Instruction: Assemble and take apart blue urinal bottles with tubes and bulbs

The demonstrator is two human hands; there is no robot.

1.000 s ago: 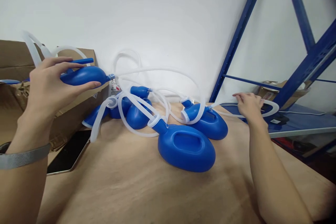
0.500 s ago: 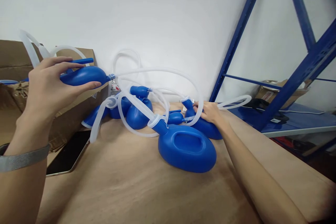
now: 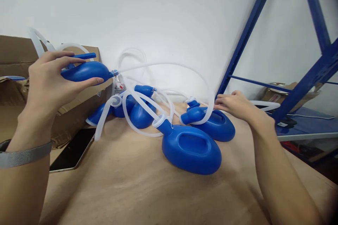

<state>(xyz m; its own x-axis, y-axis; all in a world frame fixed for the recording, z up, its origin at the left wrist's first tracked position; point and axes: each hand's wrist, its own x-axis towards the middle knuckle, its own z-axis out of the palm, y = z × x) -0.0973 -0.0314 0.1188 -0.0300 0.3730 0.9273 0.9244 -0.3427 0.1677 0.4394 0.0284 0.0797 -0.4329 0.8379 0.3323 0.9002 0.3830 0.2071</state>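
My left hand is raised at the left, its fingers and thumb gripping a blue bulb-shaped urinal funnel with a flat blue lid tab above it. From that funnel's narrow neck a clear hose arcs to the right. At the right, my right hand is closed with its fingertips at the hose by a second blue funnel; the exact grip is partly hidden. That funnel lies over a blue urinal bottle. In front, another blue urinal bottle rests on its side, a hose at its white-rimmed mouth.
Several more blue bottles and funnels with tangled hoses lie near the wall. A black phone is beside cardboard boxes at left. A blue metal rack stands at right, with a box on its shelf.
My right hand has moved right, off the rear bottle's neck. The second funnel has shifted right and turned over that bottle. My left hand still holds its funnel; the view has shifted slightly.
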